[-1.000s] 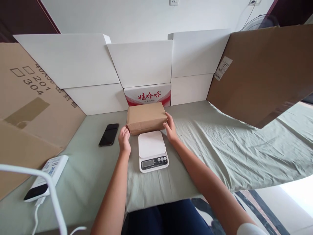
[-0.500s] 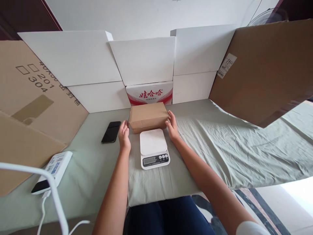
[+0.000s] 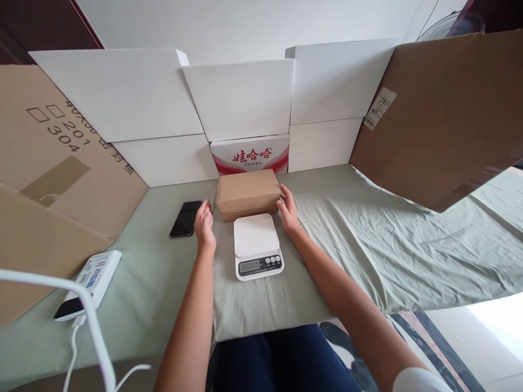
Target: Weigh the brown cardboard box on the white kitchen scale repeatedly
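Note:
A small brown cardboard box (image 3: 248,190) rests on the green cloth just behind a white kitchen scale (image 3: 256,237). The scale's grey display and buttons face me, and its platform carries nothing. My right hand (image 3: 288,211) is at the box's right end, fingers apart and the fingertips at its edge; whether they press on it I cannot tell. On the other side my left hand (image 3: 205,223) is held a little away from the box, its fingers extended and holding nothing. A black phone (image 3: 184,220) lies flat to the left of that hand.
White boxes (image 3: 241,100) and a red-and-white printed carton (image 3: 252,157) stand along the back. Large cardboard boxes flank the left (image 3: 49,163) and right (image 3: 441,120). A white power bank (image 3: 92,283) with a cable sits at left, behind a white curved tube (image 3: 87,305).
My left hand has shifted slightly left, away from the box and closer to the phone. My right hand, the box and the scale stay in place.

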Demonstrator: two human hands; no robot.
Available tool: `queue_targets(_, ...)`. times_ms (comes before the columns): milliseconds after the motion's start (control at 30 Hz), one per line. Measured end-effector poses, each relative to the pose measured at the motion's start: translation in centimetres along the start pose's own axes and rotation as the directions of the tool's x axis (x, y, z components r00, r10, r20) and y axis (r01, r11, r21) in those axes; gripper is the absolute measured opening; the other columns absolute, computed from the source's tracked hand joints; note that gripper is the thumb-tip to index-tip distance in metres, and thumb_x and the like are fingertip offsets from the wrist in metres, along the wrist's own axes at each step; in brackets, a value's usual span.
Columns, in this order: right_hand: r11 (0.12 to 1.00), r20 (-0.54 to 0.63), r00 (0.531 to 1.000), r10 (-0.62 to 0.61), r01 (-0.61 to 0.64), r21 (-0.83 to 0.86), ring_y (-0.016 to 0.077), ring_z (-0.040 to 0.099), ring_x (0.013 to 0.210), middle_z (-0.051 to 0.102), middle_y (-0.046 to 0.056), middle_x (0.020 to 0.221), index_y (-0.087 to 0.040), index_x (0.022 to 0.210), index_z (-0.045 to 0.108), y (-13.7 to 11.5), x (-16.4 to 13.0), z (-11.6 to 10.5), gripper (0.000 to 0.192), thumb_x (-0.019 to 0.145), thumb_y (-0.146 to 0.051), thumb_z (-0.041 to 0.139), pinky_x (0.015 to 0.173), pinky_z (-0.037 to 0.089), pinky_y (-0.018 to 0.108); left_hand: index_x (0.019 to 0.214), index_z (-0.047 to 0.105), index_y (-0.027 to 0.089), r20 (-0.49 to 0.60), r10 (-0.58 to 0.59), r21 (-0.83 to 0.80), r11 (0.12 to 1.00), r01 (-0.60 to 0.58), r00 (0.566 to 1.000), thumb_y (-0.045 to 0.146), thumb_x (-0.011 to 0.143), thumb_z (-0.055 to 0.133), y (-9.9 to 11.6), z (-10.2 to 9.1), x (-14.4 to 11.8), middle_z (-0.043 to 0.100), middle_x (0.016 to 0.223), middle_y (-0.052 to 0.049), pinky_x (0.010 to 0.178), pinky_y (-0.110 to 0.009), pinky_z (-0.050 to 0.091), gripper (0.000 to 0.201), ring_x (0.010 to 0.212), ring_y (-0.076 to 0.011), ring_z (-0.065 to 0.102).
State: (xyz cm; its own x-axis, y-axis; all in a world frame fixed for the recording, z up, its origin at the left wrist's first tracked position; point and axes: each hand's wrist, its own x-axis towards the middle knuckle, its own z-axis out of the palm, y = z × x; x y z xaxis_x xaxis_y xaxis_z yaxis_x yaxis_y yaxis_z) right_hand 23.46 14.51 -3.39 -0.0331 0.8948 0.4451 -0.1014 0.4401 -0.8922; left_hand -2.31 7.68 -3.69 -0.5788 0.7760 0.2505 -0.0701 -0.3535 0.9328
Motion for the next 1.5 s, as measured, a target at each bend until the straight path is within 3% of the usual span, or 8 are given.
queue_targets(467,0.999,0.031,0.998,-0.047,0.047,-0.018,0.0314,0.051,0.138,0.05,0.01,0.154,-0.027,0.147,0.046,0.3,0.0,0.0,0.065,0.091,-0.059,0.056,0.115,0.043,0.051,0.137,0.062,0.019,0.035,-0.023,-0.007,1.0,0.023,0.999,0.047,0.082,0.067,-0.1,0.4,-0.2,0.057,0.149,-0.014,0.119,-0.04,0.036,0.062,0.144,-0.0266,0.048)
queue_targets(700,0.999,0.031,0.999,-0.044,0.045,-0.031,0.0317,0.05,0.14,0.046,0.012,0.157,-0.024,0.15,0.042,0.7,0.1,0.0,0.071,0.09,-0.058,0.057,0.116,0.043,0.05,0.139,0.062,0.018,0.061,-0.054,0.013,0.998,0.054,0.997,0.05,0.081,0.069,-0.4,0.6,-0.4,0.06,0.146,-0.014,0.118,-0.042,0.037,0.066,0.14,-0.0283,0.053)
queue_targets(1000,0.996,0.092,0.994,-0.06,0.065,-0.053,0.0301,0.039,0.149,0.038,0.008,0.164,-0.026,0.157,0.032,0.9,0.1,0.2,0.078,0.091,-0.058,0.057,0.12,0.039,0.049,0.131,0.068,0.018,0.068,-0.088,-0.03,0.995,0.09,0.994,0.05,0.075,0.071,-0.7,0.5,-0.4,0.063,0.142,-0.015,0.116,-0.044,0.04,0.065,0.138,-0.0307,0.055)
queue_targets(1267,0.955,0.111,0.959,-0.259,0.272,-0.121,0.0299,0.028,0.156,0.024,0.007,0.17,-0.028,0.162,0.019,-0.3,-0.5,-0.1,0.082,0.095,-0.063,0.051,0.123,0.036,0.049,0.132,0.068,0.016,0.056,0.052,-0.041,0.998,-0.05,0.997,0.046,0.077,0.071,0.6,0.3,-1.3,0.065,0.14,-0.016,0.117,-0.047,0.04,0.062,0.137,-0.0328,0.055)
queue_targets(1500,0.922,0.148,0.933,-0.327,0.35,-0.168,0.0301,0.025,0.158,0.022,0.007,0.171,-0.03,0.163,0.014,-3.1,-3.9,-0.9,0.08,0.098,-0.06,0.049,0.126,0.032,0.05,0.136,0.066,0.017,0.047,0.234,-0.02,0.972,-0.233,0.971,0.041,0.082,0.07,3.2,-1.9,-6.4,0.066,0.138,-0.014,0.117,-0.049,0.041,0.059,0.137,-0.0332,0.055)
